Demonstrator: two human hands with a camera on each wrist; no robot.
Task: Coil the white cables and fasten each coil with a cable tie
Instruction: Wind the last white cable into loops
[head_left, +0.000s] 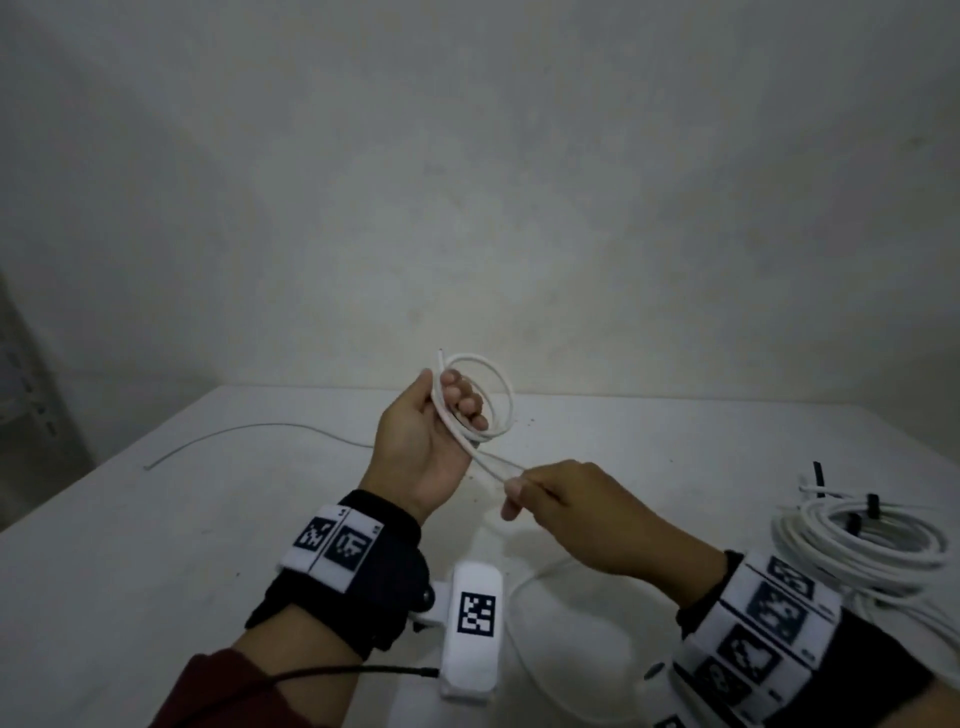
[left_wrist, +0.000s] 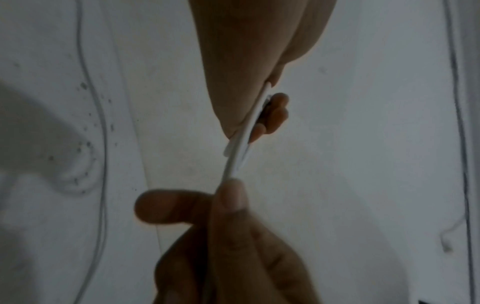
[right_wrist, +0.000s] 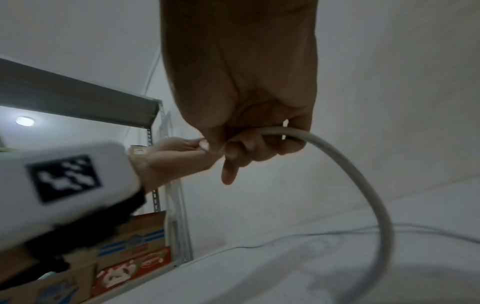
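My left hand (head_left: 448, 410) is raised over the table, fingers curled round a small coil of white cable (head_left: 503, 385) with a couple of loops. The cable's cut end sticks up above the thumb. A taut strand (head_left: 491, 466) runs from the coil to my right hand (head_left: 518, 489), which pinches it between thumb and fingers. In the left wrist view the strand (left_wrist: 240, 148) leaves my left hand (left_wrist: 270, 115) towards the right hand (left_wrist: 228, 205). In the right wrist view the cable's tail (right_wrist: 363, 185) arcs from my right hand (right_wrist: 233, 144) down to the table.
A pile of coiled white cables (head_left: 862, 543) bound with black cable ties (head_left: 873, 505) lies at the table's right edge. A thin loose wire (head_left: 260, 428) lies on the white table (head_left: 156, 545) at the left. A shelf with cardboard boxes (right_wrist: 132, 255) stands beside the table.
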